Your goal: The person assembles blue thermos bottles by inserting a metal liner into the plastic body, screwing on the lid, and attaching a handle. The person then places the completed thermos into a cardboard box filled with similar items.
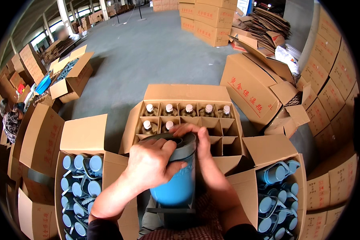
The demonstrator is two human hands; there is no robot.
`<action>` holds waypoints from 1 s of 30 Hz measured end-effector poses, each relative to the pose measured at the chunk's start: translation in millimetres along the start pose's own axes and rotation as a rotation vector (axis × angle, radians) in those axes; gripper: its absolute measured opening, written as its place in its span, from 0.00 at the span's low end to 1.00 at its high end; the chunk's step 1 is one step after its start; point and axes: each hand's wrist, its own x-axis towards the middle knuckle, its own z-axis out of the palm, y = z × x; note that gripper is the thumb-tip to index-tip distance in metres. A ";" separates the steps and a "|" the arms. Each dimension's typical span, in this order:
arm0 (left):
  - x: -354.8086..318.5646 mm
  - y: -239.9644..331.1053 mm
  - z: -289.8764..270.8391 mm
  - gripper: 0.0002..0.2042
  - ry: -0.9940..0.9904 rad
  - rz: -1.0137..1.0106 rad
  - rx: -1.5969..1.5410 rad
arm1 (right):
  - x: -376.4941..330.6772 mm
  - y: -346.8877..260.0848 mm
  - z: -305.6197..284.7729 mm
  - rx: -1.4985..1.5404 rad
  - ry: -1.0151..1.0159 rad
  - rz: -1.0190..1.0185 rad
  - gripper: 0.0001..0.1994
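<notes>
I hold a blue flask (176,186) with a grey top upright in my lap. My left hand (150,162) wraps over its grey rim from the left. My right hand (200,138) grips the far side of the rim, fingers curled over the top. Just beyond the flask stands an open cardboard box (186,93) with a divider grid; several white-capped glass inserts (188,109) fill its back row and two more sit at the left of the second row. The other cells look empty.
An open carton of blue-grey flask shells (80,188) stands at my left and another such carton (278,192) at my right. Printed cartons (250,90) are stacked to the right and far back. A seated person (10,120) is at the far left edge.
</notes>
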 end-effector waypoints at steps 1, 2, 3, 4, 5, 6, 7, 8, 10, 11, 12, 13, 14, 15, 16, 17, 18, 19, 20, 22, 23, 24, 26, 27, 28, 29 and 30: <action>-0.7 -0.6 -0.9 0.18 -0.007 -0.008 0.006 | -2.0 9.3 4.7 0.089 0.018 -0.012 0.36; -1.0 -1.3 -1.6 0.18 -0.013 -0.016 0.012 | -0.7 13.8 3.4 0.098 0.059 -0.031 0.35; -3.7 -2.2 -0.9 0.18 -0.027 -0.033 0.011 | -2.0 14.7 5.8 0.108 0.104 -0.037 0.34; -5.7 -4.3 0.4 0.18 -0.021 -0.042 -0.011 | -3.4 14.4 7.7 0.062 0.134 -0.036 0.33; -7.3 -7.0 2.2 0.18 -0.015 -0.051 -0.033 | -4.7 13.0 9.8 0.017 0.164 -0.035 0.32; -6.4 -8.9 3.4 0.18 0.000 -0.055 -0.055 | -2.8 9.4 10.8 -0.035 0.188 -0.040 0.32; -5.3 -9.1 2.8 0.18 -0.032 -0.068 -0.057 | -3.7 8.4 10.7 -0.047 0.217 -0.037 0.32; -3.9 -8.4 0.8 0.19 -0.064 -0.082 -0.060 | -6.4 7.7 10.7 -0.057 0.246 -0.035 0.32; -1.7 -7.1 -4.2 0.19 -0.080 -0.070 -0.044 | -6.7 9.6 11.0 -0.063 0.262 -0.037 0.32; 0.5 -6.0 -5.7 0.19 -0.062 -0.043 -0.030 | -5.7 12.0 10.0 -0.064 0.249 -0.042 0.32; 2.9 -5.0 -5.5 0.19 -0.044 -0.013 -0.021 | -5.4 13.5 8.0 -0.069 0.240 -0.048 0.32; 6.5 -3.0 -3.1 0.19 -0.028 -0.008 -0.033 | -3.9 16.7 3.4 0.002 0.205 -0.055 0.31; 11.1 0.1 0.5 0.18 -0.012 -0.002 -0.047 | -1.3 20.8 -2.9 0.073 0.169 -0.063 0.31; 13.5 2.0 4.1 0.17 0.008 -0.002 -0.061 | 2.8 17.6 -2.7 0.141 0.128 -0.065 0.31; 13.4 1.8 8.3 0.15 -0.054 -0.060 -0.099 | -2.9 15.5 4.7 0.360 0.307 0.174 0.31; 13.7 0.7 11.6 0.15 -0.052 -0.058 -0.139 | -0.4 15.6 11.1 0.432 0.369 0.217 0.31; 13.2 -0.7 14.2 0.14 -0.055 -0.058 -0.175 | 6.9 8.4 26.8 0.510 0.432 0.261 0.32; 12.9 -4.5 16.7 0.14 -0.054 -0.059 -0.205 | 13.6 -0.7 39.7 0.590 0.488 0.305 0.33; 9.1 -15.4 20.7 0.14 -0.001 -0.007 -0.398 | 5.2 -15.9 44.0 0.584 0.422 0.370 0.35; -11.8 -51.6 29.2 0.15 0.116 0.087 -0.774 | -4.5 -32.0 18.0 0.065 0.168 0.195 0.36; -25.7 -70.8 38.6 0.18 0.135 0.035 -1.031 | -8.7 -38.4 3.7 -0.188 0.040 0.105 0.37; -26.4 -75.7 44.7 0.18 0.135 -0.008 -1.136 | -3.4 -67.1 7.4 -0.555 -0.148 -0.087 0.38; -31.1 -85.7 45.6 0.18 0.062 -0.057 -1.217 | -3.3 -53.0 -1.0 -0.428 -0.107 -0.011 0.39; -19.0 -82.3 35.4 0.18 -0.011 -0.044 -1.214 | -5.0 -49.9 -8.9 -0.386 -0.080 0.027 0.40; -3.2 -73.5 26.5 0.18 -0.054 -0.003 -1.065 | -2.0 -47.0 -14.6 -0.188 -0.026 0.129 0.40; 9.6 -51.1 19.2 0.16 -0.043 0.001 -0.806 | -0.9 -35.4 -12.1 0.064 0.108 0.222 0.42; 13.5 -25.9 19.5 0.19 0.048 0.000 -0.639 | 0.8 -23.8 4.9 0.208 0.157 0.265 0.42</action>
